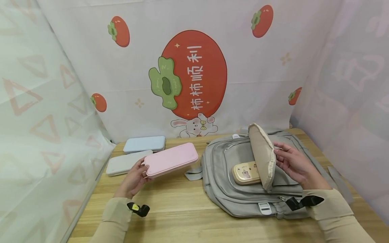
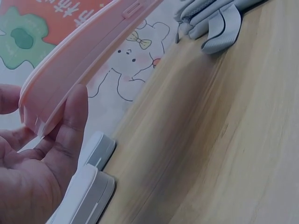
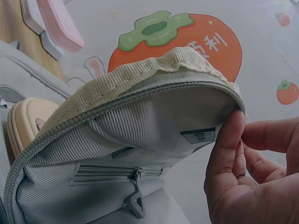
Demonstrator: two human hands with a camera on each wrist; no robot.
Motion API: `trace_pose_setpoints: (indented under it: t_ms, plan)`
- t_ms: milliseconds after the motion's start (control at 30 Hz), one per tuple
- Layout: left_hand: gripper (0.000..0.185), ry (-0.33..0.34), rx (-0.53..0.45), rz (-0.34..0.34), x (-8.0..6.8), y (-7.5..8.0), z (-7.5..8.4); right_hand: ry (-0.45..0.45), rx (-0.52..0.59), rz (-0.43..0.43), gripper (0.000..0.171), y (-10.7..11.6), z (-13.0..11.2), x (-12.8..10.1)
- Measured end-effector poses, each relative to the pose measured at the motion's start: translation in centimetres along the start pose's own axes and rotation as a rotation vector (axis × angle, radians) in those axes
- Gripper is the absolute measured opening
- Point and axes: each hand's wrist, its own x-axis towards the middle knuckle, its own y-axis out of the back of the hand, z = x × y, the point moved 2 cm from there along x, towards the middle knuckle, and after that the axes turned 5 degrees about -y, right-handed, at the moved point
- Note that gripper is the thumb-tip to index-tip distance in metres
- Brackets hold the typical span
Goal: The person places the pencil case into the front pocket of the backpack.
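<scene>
My left hand (image 1: 135, 179) grips one end of a flat pink case (image 1: 171, 159), tilted and held above the table. In the left wrist view the thumb and fingers close round the end of that case. At the right, a grey backpack (image 1: 217, 175) lies on its back with its front pocket unzipped. My right hand (image 1: 293, 163) pinches the edge of the lifted pocket flap (image 3: 159, 77), showing its beige inner side in the head view. A cream pencil case (image 1: 246, 173) with small pictures lies in the pocket, partly hidden by the flap.
Behind the left hand, a white case (image 1: 124, 163) and a light blue case (image 1: 144, 144) lie on the wooden table (image 1: 170, 209). A grey strap (image 1: 193, 173) sticks out left of the backpack. A printed cloth (image 1: 243, 84) hangs at the back.
</scene>
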Motion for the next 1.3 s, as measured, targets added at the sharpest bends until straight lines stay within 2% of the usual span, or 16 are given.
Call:
trace_pose_setpoints:
  t_ms: [400,700,1300]
  plan:
    - [0.055,-0.019,-0.018,-0.004,0.6,-1.0,0.0,-0.013,-0.011,0.016,0.035,0.0,0.0,0.0]
    - [0.055,0.001,-0.03,0.002,1.2,-2.2,-0.1,-0.013,0.002,0.016,0.034,0.0,0.1,-0.1]
    - [0.053,-0.007,-0.049,-0.015,1.8,-3.9,-0.2,-0.017,0.001,0.021,0.033,0.1,0.4,-0.3]
